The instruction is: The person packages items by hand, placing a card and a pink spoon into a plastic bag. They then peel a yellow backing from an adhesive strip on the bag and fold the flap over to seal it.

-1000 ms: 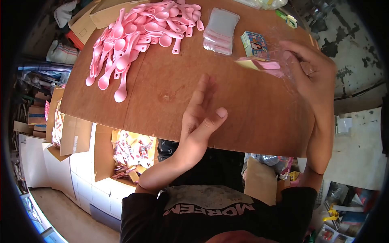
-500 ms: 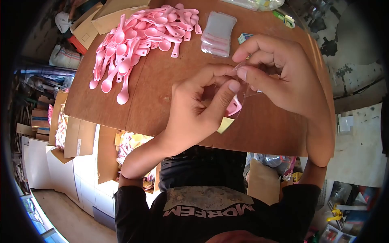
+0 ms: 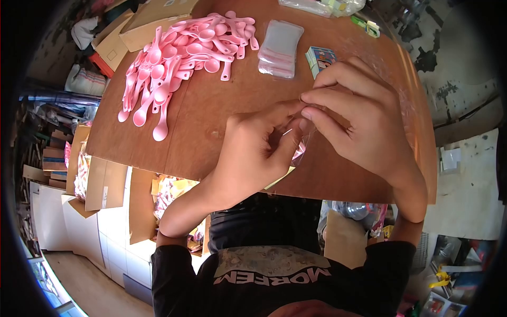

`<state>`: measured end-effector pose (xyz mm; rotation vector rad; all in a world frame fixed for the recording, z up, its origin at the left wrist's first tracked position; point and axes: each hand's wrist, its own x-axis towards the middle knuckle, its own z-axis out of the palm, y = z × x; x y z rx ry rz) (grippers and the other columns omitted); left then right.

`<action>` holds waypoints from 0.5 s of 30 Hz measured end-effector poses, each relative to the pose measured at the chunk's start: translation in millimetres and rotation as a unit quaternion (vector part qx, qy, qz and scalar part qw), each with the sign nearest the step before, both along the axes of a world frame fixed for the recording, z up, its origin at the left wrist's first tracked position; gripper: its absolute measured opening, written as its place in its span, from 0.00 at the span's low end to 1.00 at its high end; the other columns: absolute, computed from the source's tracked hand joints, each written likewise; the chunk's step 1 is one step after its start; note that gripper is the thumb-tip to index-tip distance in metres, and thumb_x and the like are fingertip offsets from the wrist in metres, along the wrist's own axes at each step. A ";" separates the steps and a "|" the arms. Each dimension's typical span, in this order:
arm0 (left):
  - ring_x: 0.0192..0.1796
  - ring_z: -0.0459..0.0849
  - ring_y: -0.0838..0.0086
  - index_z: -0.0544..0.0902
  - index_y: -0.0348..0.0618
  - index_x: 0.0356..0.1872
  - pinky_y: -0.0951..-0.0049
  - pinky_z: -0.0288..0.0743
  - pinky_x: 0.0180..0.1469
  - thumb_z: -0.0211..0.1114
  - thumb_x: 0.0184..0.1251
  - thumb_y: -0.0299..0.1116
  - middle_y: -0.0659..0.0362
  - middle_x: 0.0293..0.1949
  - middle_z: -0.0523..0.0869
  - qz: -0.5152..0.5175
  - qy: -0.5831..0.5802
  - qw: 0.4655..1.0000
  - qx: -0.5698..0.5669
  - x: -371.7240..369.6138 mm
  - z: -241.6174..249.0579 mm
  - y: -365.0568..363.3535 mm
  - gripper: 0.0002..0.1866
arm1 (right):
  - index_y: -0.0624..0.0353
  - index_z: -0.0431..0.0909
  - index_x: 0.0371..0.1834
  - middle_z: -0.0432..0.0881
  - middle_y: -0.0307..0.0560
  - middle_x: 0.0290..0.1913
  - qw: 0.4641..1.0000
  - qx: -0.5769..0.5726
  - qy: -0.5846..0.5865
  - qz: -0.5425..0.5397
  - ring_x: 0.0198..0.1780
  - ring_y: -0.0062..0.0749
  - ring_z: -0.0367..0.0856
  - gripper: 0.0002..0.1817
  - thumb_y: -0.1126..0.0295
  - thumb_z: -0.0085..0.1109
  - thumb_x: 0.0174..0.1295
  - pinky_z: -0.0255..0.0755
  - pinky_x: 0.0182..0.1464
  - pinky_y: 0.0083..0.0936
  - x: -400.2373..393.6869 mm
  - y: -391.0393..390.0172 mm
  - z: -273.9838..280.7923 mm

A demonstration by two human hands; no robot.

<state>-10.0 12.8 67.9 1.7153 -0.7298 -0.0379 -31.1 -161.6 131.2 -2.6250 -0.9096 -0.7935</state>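
Note:
Between my two hands is a clear plastic bag (image 3: 300, 150) with something pink and a pale yellow card partly visible inside. My left hand (image 3: 259, 153) pinches it, thumb against the fingers. Thumb and index finger of my right hand (image 3: 364, 116) are closed at the bag's upper edge, close to my left fingertips. A large pile of pink spoons (image 3: 174, 63) lies at the back left of the brown table (image 3: 211, 105). Beyond my hands lie a stack of clear bags (image 3: 281, 47) and a small stack of printed cards (image 3: 320, 59).
Green-and-white scissors or a cutter (image 3: 367, 25) lie at the far right, near a plastic package (image 3: 327, 6). An open cardboard box (image 3: 153, 26) stands behind the spoons. Filled boxes (image 3: 171, 195) stand below the table's front edge.
My right hand has moved down and its fingers have come together near my left fingertips. The pink item and yellow card are now more hidden, and the printed cards show more.

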 end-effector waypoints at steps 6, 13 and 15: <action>0.28 0.82 0.85 0.81 0.32 0.45 0.84 0.73 0.28 0.61 0.61 0.20 0.57 0.26 0.86 -0.012 -0.107 0.994 -0.004 6.7 -17.4 -2.2 0.11 | 0.65 0.80 0.27 0.78 0.43 0.30 0.994 0.071 0.081 0.024 0.31 0.30 0.76 0.04 0.82 0.63 0.47 0.69 0.31 0.24 0.7 -11.8 -8.3; 0.29 0.80 0.86 0.80 0.32 0.48 0.85 0.72 0.29 0.60 0.66 0.22 0.57 0.30 0.87 0.042 0.016 0.975 -0.217 -8.2 -29.7 4.4 0.11 | 0.64 0.80 0.33 0.80 0.46 0.33 0.832 0.498 0.235 0.067 0.36 0.26 0.78 0.06 0.73 0.55 0.61 0.73 0.40 0.25 -6.3 -29.1 -11.3; 0.30 0.80 0.86 0.77 0.31 0.51 0.86 0.72 0.32 0.59 0.67 0.22 0.55 0.31 0.87 0.039 0.023 0.957 -0.286 -5.0 -33.0 2.2 0.13 | 0.64 0.78 0.36 0.79 0.46 0.36 0.820 0.457 0.286 0.190 0.39 0.28 0.76 0.08 0.71 0.52 0.63 0.71 0.46 0.27 11.6 -73.5 4.1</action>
